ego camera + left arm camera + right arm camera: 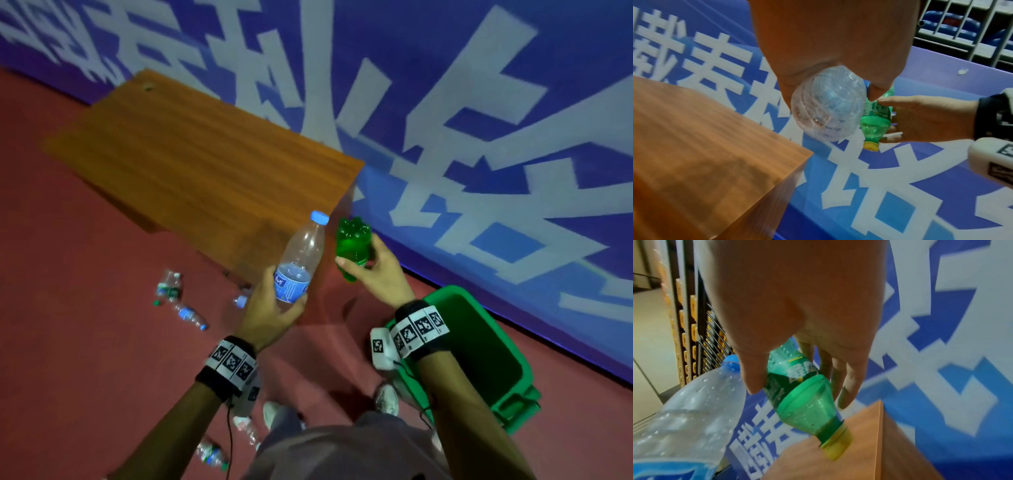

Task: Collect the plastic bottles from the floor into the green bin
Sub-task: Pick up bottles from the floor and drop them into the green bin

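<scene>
A blue wall (513,102) printed with large white characters filled the upper field of the head view and met a red floor (68,240) below. A wooden table (205,154) stood against the wall, its near corner beside the raised hands. The green bin (496,359) stood open on the floor at the foot of the wall, directly beneath the right forearm; its interior was dark, and whether it held anything could not be told.

The left hand (270,308) gripped a clear bottle (301,260) around its blue label, thumb on one side and fingers curled round the other, with the blue cap uppermost and tilted toward the table. The right hand (380,270) gripped a green bottle (352,246) about its middle, base upward; in the right wrist view (797,394) the yellow cap pointed down, thumb and fingers curled on opposite sides of the label. The two bottles were held side by side, close but apart, above the floor and ahead of the bin.

Both wrists carried dark bands with black-and-white coded markers (233,359).

Loose bottles (171,291) lay on the floor left of the hands, a cluster under the table edge, and others (212,454) near the person's white shoes (387,399).
</scene>
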